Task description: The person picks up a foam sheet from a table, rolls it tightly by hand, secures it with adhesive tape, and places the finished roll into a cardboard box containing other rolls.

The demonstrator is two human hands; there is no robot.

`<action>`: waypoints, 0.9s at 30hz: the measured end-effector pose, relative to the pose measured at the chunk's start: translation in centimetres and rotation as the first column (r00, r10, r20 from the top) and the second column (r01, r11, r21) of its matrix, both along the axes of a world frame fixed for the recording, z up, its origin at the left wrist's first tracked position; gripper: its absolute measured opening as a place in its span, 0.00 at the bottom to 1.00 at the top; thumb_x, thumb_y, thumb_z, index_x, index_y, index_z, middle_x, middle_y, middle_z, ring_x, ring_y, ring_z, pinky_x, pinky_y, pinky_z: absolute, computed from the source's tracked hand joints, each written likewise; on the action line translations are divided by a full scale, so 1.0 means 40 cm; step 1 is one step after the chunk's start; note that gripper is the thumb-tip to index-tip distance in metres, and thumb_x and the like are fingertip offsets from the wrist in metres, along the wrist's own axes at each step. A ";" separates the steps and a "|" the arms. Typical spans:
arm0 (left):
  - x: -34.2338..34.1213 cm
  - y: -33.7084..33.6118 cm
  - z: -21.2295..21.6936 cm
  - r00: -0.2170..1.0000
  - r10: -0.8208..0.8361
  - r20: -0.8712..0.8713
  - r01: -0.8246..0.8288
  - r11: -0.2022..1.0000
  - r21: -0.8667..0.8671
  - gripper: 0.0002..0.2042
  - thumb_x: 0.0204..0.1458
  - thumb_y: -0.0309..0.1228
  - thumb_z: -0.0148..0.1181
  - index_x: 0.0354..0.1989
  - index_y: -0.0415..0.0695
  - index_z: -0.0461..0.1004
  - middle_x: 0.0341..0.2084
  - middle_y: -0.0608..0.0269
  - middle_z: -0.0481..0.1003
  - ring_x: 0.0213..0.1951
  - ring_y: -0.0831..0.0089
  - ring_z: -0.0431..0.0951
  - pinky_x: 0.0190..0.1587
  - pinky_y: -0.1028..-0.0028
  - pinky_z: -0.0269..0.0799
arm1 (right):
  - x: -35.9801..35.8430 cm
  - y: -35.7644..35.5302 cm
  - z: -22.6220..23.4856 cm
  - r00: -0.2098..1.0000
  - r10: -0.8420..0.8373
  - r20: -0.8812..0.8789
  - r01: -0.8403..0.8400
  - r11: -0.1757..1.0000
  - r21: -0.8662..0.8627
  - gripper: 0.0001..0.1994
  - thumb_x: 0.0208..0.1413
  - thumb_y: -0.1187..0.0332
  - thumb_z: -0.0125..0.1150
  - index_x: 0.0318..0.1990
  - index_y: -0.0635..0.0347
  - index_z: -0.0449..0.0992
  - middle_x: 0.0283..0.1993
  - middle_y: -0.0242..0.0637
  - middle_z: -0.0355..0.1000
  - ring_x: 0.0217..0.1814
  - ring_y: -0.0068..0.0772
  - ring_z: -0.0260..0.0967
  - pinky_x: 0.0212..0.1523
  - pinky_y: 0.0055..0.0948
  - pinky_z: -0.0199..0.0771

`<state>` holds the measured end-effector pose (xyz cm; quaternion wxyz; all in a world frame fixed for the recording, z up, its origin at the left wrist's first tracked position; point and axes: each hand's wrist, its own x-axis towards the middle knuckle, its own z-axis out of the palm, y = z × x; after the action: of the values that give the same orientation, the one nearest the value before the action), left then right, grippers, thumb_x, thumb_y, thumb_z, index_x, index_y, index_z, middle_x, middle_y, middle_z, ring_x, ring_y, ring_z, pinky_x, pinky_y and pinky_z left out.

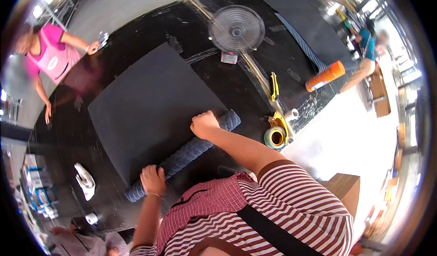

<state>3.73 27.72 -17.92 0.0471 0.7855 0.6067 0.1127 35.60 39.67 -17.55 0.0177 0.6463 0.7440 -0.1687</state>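
While bearing down on the ribbed roll (187, 155) with both bare hands, apparently busy with the winding step and well short of done, judging by the broad flat stretch of dark sheet (154, 96) spread out beyond. Lying along the near edge of that sheet, slantwise on the black table (63, 151), close to the body. Steadying near the lower-left end with the left hand (153, 181), with fingers bent over the top and partly closed; reaching nearer the opposite end with the right hand (205, 125), folded almost to a fist on the far side. Cannot tell whether actually gripping or merely pressing, with palms and fingertips hidden from above. Cannot tell for certain, either, whether winding up or paying out; more likely winding up.

For the next move, probably best to push forward evenly with both hands, away from the body and over the flat part, squaring both ends to avoid coning and pressing out slack. After reaching the far edge, would likely need to pin the loose end one-handed and reach right for the tape dispenser (278, 120), lying near the yellow cutter (274, 86), seemingly within easy reach
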 end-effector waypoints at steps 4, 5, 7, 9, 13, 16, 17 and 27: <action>0.065 -0.024 -0.003 0.985 0.093 -0.143 -0.084 0.994 0.069 0.17 0.62 0.44 0.52 0.46 0.41 0.73 0.45 0.51 0.74 0.52 0.49 0.71 0.55 0.51 0.66 | 0.010 -0.006 -0.024 0.991 0.045 -0.128 -0.023 0.986 0.164 0.14 0.60 0.59 0.53 0.30 0.55 0.82 0.33 0.36 0.81 0.41 0.39 0.78 0.47 0.40 0.69; 0.060 -0.005 0.004 0.980 0.104 -0.168 -0.110 0.994 -0.024 0.18 0.63 0.44 0.52 0.46 0.40 0.73 0.45 0.51 0.74 0.52 0.49 0.71 0.55 0.51 0.66 | 0.007 -0.006 -0.025 0.983 0.053 -0.177 -0.013 0.976 0.218 0.14 0.59 0.59 0.53 0.29 0.55 0.81 0.32 0.36 0.80 0.39 0.39 0.78 0.46 0.40 0.69; 0.056 0.030 0.016 0.975 0.108 -0.194 -0.136 0.981 -0.138 0.18 0.65 0.44 0.48 0.44 0.40 0.74 0.44 0.50 0.75 0.52 0.49 0.72 0.54 0.51 0.67 | 0.001 -0.007 -0.016 0.961 0.060 -0.268 0.050 0.921 0.387 0.14 0.57 0.59 0.55 0.24 0.54 0.79 0.27 0.35 0.79 0.34 0.38 0.77 0.42 0.39 0.69; 0.042 0.062 0.012 0.978 0.096 -0.187 -0.135 0.968 -0.209 0.18 0.67 0.44 0.46 0.43 0.41 0.74 0.44 0.51 0.75 0.51 0.48 0.73 0.54 0.50 0.67 | -0.013 -0.051 0.000 0.952 0.092 -0.292 0.015 0.939 0.345 0.12 0.56 0.58 0.58 0.28 0.54 0.79 0.31 0.35 0.78 0.40 0.38 0.76 0.44 0.40 0.70; 0.008 0.113 -0.007 0.985 0.036 -0.168 -0.086 0.949 -0.304 0.18 0.69 0.41 0.42 0.39 0.41 0.75 0.42 0.49 0.76 0.50 0.47 0.73 0.51 0.51 0.69 | -0.027 -0.176 0.016 0.915 0.176 -0.364 0.078 0.806 0.586 0.16 0.58 0.53 0.60 0.39 0.58 0.78 0.42 0.37 0.72 0.54 0.39 0.65 0.62 0.42 0.61; 0.008 0.152 -0.007 0.988 0.039 -0.146 -0.083 0.949 -0.304 0.19 0.69 0.39 0.41 0.37 0.39 0.75 0.41 0.48 0.77 0.48 0.46 0.74 0.50 0.52 0.70 | -0.022 -0.149 0.000 0.917 0.190 -0.352 0.032 0.843 0.537 0.17 0.58 0.52 0.60 0.40 0.57 0.78 0.42 0.37 0.73 0.53 0.38 0.65 0.62 0.42 0.60; -0.007 0.171 -0.017 0.992 0.000 -0.129 -0.037 0.959 -0.281 0.19 0.69 0.39 0.41 0.36 0.39 0.75 0.39 0.48 0.77 0.47 0.45 0.74 0.49 0.52 0.70 | -0.030 -0.128 -0.004 0.926 0.175 -0.335 0.003 0.883 0.470 0.18 0.59 0.50 0.59 0.39 0.57 0.80 0.40 0.35 0.75 0.51 0.38 0.66 0.58 0.40 0.60; -0.041 0.359 -0.026 0.995 0.083 -0.063 -0.084 0.996 -0.008 0.21 0.68 0.35 0.42 0.28 0.38 0.77 0.27 0.46 0.79 0.33 0.44 0.78 0.39 0.51 0.73 | -0.144 0.106 -0.022 0.976 -0.029 -0.218 0.052 0.993 0.104 0.13 0.56 0.58 0.57 0.37 0.51 0.86 0.38 0.30 0.80 0.48 0.34 0.72 0.49 0.39 0.59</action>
<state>2.11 42.08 -18.94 0.0274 0.7624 0.6406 0.0869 29.86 43.91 -18.43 -0.1020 0.6392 0.7362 -0.1976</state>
